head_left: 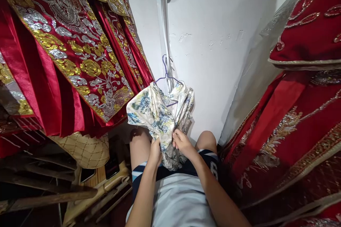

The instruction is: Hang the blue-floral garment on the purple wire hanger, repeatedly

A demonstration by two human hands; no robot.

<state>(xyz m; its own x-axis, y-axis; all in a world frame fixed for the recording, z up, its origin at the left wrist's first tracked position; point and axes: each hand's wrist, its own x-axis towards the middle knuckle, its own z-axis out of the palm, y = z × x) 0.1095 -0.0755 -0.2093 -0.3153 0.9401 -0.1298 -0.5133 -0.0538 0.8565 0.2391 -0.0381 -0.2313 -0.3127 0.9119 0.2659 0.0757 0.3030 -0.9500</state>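
Observation:
A cream blouse with a blue and yellow floral print hangs in front of me on a purple hanger, its lower end gathered over my lap. My left hand is closed around the fabric at the blouse's lower left side. Higher and to the right, my right hand pinches the front of the blouse near its middle. The fingertips of my left hand are partly hidden by the cloth. The hanger's hook reaches up beside a pale vertical strip on the wall.
Red costumes with gold and silver embroidery hang at the left. More red beaded garments hang at the right. A white wall stands ahead. At lower left, a phone lies on a wooden chair.

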